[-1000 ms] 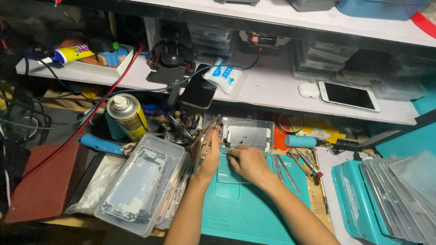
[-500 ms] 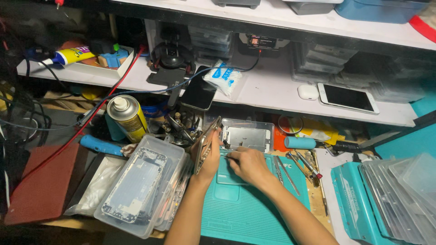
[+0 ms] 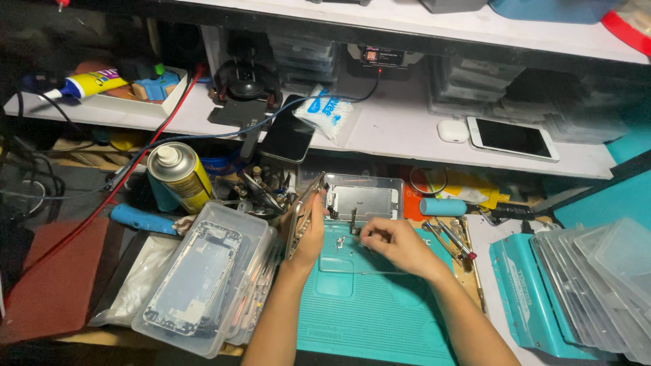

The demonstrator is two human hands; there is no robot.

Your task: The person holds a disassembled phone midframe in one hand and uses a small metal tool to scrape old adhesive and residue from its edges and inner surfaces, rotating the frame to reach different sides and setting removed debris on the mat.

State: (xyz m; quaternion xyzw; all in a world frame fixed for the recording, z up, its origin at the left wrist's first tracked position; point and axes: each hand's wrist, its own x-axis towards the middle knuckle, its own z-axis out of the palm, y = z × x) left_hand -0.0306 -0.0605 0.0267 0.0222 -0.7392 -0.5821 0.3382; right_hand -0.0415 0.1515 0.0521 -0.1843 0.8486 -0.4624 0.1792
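My left hand [image 3: 309, 230] holds a phone screen panel [image 3: 302, 211] tilted up on its edge, hinged open from a phone body [image 3: 363, 201] that lies at the far end of the teal work mat [image 3: 380, 305]. My right hand [image 3: 397, 244] pinches a thin tool over the mat, its tip next to small metal parts [image 3: 341, 242] just below the phone body. What the tip touches is too small to tell.
A clear box with a phone frame [image 3: 196, 278] lies left of the mat. A yellow spray can [image 3: 178, 175] stands behind it. Screwdrivers [image 3: 449, 234] and a blue cylinder [image 3: 442, 207] lie to the right. Teal cases and clear lids [image 3: 583, 285] sit far right. A white phone [image 3: 512, 137] rests on the shelf.
My right hand has shifted slightly left and toward me, from over the phone body to the mat just below it. My left hand still props the screen up.
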